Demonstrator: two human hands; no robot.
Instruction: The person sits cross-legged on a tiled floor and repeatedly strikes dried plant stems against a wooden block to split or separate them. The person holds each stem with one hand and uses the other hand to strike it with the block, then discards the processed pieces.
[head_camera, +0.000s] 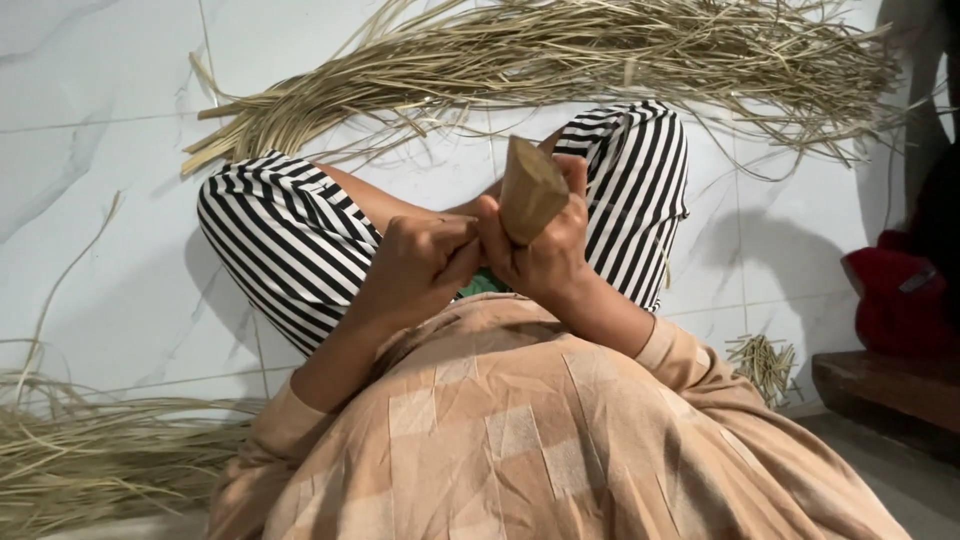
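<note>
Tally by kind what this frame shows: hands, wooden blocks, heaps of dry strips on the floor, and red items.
Hands: 2, the left hand and the right hand, which grips the block
Wooden block: 1
Heaps of dry strips: 3, top, lower left, small cut bundle
Red cloth item: 1
Total: 7

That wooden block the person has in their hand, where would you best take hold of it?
Grip the wooden block around its lower half, where the right hand already wraps it, coming from the right side. It stands upright and tilted, its flat long faces giving fingers purchase; the left hand crowds the other side.
</note>
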